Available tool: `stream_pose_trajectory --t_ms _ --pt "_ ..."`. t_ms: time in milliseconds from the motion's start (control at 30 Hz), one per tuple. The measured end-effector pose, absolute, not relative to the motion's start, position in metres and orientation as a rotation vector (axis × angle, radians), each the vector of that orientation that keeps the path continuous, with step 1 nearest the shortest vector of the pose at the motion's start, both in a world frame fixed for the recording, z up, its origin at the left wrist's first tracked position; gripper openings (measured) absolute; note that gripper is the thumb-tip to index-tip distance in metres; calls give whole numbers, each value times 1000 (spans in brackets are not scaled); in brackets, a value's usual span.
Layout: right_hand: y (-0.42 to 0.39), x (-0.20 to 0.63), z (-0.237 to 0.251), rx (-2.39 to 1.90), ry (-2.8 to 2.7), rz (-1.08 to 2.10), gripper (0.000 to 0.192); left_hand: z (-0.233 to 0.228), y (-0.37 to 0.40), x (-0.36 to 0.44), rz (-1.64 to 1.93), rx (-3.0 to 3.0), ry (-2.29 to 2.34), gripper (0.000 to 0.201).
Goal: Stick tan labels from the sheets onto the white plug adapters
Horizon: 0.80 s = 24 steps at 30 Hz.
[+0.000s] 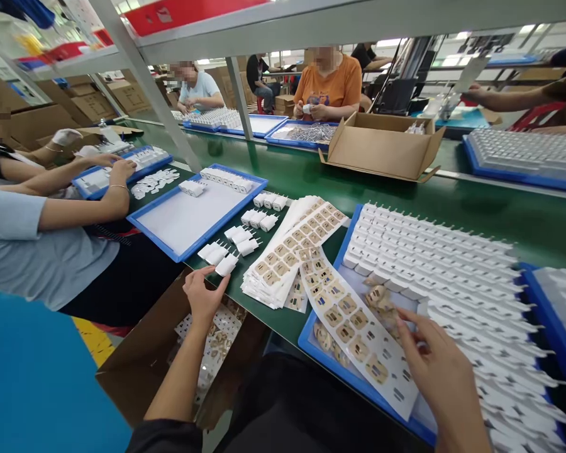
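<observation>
White charger plug [226, 265] pinched at left hand's [202, 297] fingertips; right hand [441, 371], fingers spread, presses the label sheet [358, 327] beneath it

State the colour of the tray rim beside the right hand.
Blue rim, near the right hand; head view shows it.

**White on blue over green**

The chargers [453, 277] are plain white, packed in a blue-rimmed tray [339, 368]. The label sheet [358, 327] is white with rows of tan squares bearing dark marks; the stacked sheets [287, 251] at ten o'clock of it show the same pattern. The table [453, 201] is dark green. At nine o'clock a second tray [193, 217] has a blue rim around a white floor. At twelve o'clock stands a brown cardboard box [382, 151], and behind it a person's shirt [332, 85] is orange.
</observation>
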State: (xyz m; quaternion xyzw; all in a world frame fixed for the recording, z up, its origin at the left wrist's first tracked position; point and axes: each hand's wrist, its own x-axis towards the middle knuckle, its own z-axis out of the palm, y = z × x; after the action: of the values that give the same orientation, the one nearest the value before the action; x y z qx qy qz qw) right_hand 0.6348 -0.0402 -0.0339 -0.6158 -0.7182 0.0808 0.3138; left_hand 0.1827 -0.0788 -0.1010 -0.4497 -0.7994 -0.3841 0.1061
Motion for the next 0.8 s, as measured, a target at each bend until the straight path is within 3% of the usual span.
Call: stream_pose_trajectory --t_ms 300,400,467,667,800 --pt "-39 634 -42 -1463 -2024 310 35 -103 -87 168 -1057 -1292 -2305 47" --pt "-42 637 -46 -1495 -2033 407 36 -97 -88 182 -1112 -1272 -2244 57" --pt "-45 638 -44 -1524 -2030 481 35 -86 -85 207 -1221 -1318 -2203 52" --pt "-56 638 -26 -1464 -1998 783 36 -35 -62 335 -1483 -2389 -1649 19" --pt "-62 639 -19 -1347 -1917 901 37 -7 -52 396 -1202 -2950 -1232 36"
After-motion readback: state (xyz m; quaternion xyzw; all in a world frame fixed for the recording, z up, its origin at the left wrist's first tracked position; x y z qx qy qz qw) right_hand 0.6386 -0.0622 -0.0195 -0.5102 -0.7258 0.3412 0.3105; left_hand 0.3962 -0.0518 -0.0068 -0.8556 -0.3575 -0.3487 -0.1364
